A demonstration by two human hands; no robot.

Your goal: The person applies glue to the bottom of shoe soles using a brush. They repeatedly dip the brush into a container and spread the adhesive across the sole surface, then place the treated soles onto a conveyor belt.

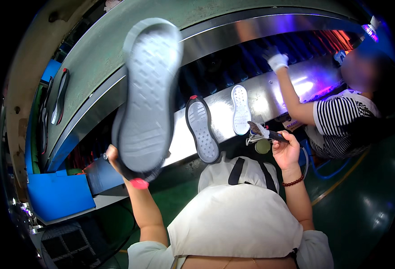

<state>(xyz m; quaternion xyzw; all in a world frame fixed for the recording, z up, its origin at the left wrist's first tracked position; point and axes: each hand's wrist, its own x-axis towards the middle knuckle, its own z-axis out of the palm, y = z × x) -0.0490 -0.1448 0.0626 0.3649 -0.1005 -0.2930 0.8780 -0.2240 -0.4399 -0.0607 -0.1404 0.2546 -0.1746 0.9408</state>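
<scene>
My left hand (112,157) grips the edge of a large shoe sole (148,94), grey inside with a black rim and a red tab at its near end. The sole is raised in front of me at the left; most of my left fingers are hidden behind it. In my right hand (287,150) is a brush (276,136) with a dark handle, its bristles pointing left. Just beyond the brush, a white insole-shaped piece (241,110) lies on the metal ledge. Between the hands rests another grey sole (203,130) with black rim and red tab.
A small round pot (263,146) stands below the brush tip. At the right a co-worker in a striped sleeve (329,112) reaches a white-gloved hand (277,61) toward the dark, lit slot. More soles (61,96) lie on the green belt (87,67). A blue box (60,195) is at left.
</scene>
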